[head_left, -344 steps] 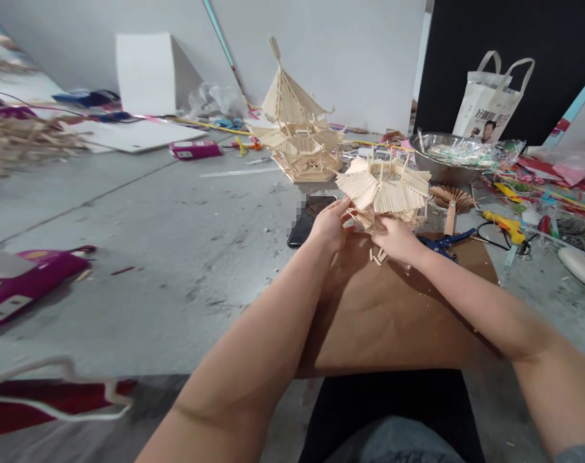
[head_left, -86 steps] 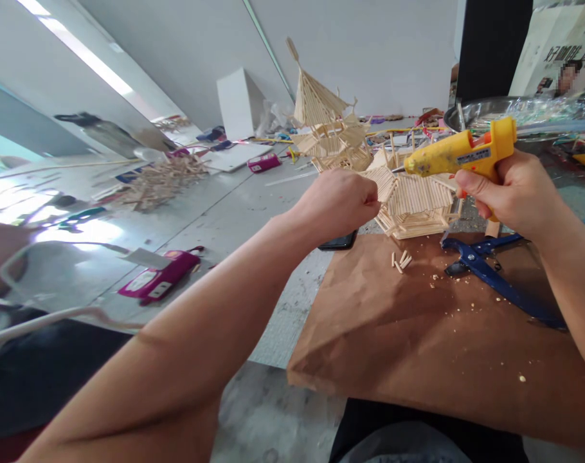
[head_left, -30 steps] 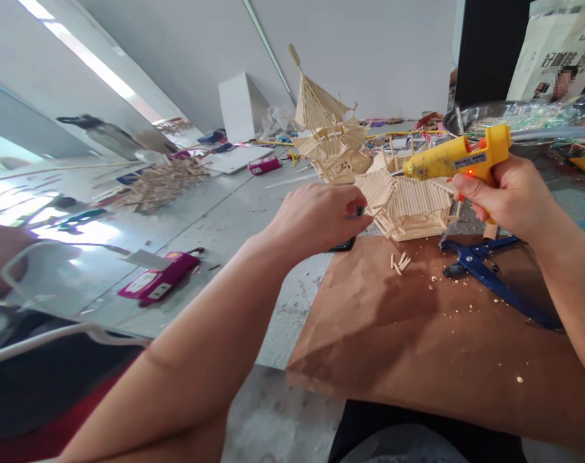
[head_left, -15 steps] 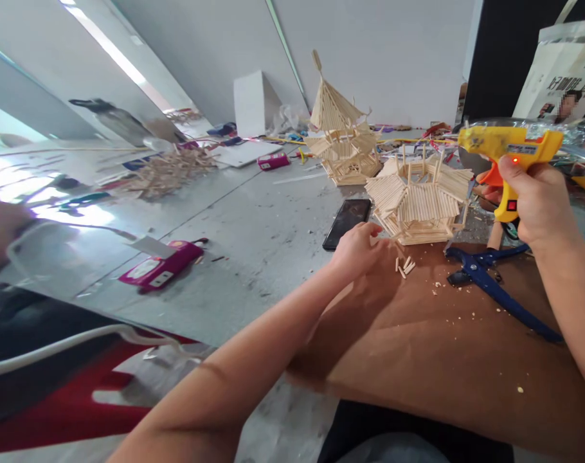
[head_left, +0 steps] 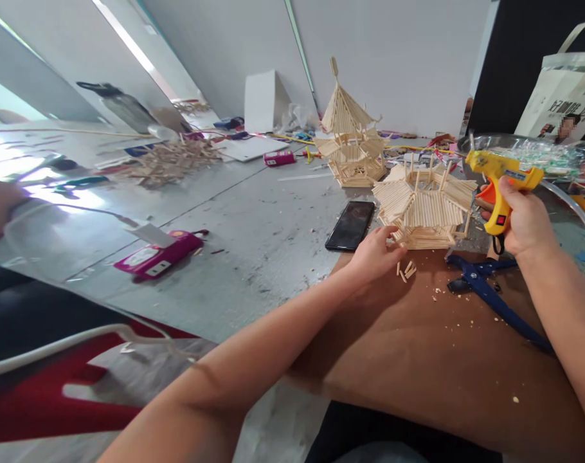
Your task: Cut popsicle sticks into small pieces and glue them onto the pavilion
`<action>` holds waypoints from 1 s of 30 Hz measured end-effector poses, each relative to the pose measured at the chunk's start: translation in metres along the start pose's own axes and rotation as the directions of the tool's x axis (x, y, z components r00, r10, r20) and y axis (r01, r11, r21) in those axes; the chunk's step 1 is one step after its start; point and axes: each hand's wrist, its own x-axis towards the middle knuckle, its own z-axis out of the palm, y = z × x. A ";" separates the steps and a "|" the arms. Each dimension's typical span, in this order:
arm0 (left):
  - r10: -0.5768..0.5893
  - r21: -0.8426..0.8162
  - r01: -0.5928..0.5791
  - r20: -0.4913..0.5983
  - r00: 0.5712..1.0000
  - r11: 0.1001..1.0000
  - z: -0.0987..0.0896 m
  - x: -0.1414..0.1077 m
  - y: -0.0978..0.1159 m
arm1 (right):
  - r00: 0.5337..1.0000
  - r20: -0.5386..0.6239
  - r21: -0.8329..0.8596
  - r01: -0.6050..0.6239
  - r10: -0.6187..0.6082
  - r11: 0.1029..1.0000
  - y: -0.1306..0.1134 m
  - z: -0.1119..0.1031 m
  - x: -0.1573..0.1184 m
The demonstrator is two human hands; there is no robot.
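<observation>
My right hand (head_left: 531,222) grips a yellow hot glue gun (head_left: 499,206) with an orange trigger; its nozzle points left, above the right side of a pavilion model (head_left: 425,206) built of thin wooden sticks. At the model's front left base corner, my left hand (head_left: 377,254) has its thumb and fingers around the edge; the fingertips are partly hidden. Several short cut sticks (head_left: 408,271) lie just below that hand. Blue-handled cutters (head_left: 485,286) rest on the brown board (head_left: 418,360). A black phone (head_left: 350,225) lies left of the model.
A taller stick pagoda (head_left: 353,135) stands behind. Purple power strips (head_left: 160,257) and a pile of sticks (head_left: 171,161) are on the left. A clear bag (head_left: 528,157) and a white tote (head_left: 560,96) sit at the right. Another person's arm (head_left: 0,209) shows at the left edge.
My left hand has moved right onto the model's base corner. The glue gun has come lower and a little left, its nozzle tilting more. The view has shifted slightly.
</observation>
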 end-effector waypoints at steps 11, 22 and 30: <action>-0.039 0.003 0.040 -0.072 0.997 0.999 0.003 0.024 -0.006 | 0.998 0.031 -0.004 -0.051 0.051 0.999 0.005 -0.004 0.003; -0.192 -0.044 0.188 -0.131 0.972 0.981 -0.009 0.060 -0.027 | 0.998 0.045 -0.034 -0.038 0.040 0.999 0.001 -0.006 0.004; -0.234 -0.012 0.238 -0.226 0.946 0.971 -0.016 0.068 -0.031 | 0.997 0.058 -0.031 -0.045 0.047 0.998 -0.001 -0.004 0.003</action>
